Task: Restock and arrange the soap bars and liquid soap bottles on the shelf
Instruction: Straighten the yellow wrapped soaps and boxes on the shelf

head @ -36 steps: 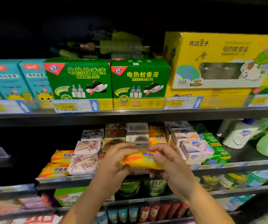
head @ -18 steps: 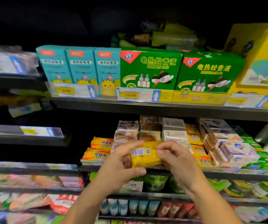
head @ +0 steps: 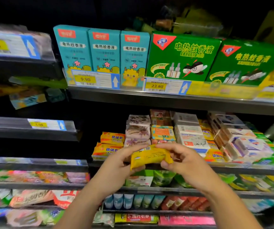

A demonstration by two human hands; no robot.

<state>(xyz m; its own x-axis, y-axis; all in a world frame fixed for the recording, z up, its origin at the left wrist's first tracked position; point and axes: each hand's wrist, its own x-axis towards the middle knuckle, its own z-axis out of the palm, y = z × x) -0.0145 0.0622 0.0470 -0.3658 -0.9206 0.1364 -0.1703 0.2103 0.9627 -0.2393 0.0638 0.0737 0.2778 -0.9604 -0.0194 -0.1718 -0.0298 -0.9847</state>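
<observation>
A yellow wrapped soap bar (head: 150, 157) is held in front of the soap shelf (head: 232, 168). My left hand (head: 121, 164) grips its left end and my right hand (head: 184, 161) pinches its right end. Behind it on the shelf lie two stacked yellow soap bars (head: 110, 144), a pile of floral-wrapped soaps (head: 138, 129), orange and white boxed soaps (head: 189, 138) and white multipack soaps (head: 245, 146).
The shelf above carries teal boxes (head: 103, 50) and green mosquito-liquid boxes (head: 182, 57) with price tags (head: 164, 86). Lower shelves hold green tubs (head: 163, 177) and small packets (head: 133, 200). Dark shelves (head: 30, 129) stand at the left.
The view has swung further left and slightly closer. The yellow bar has been turned in both hands, its long side now facing me, still in front of the shelf.
</observation>
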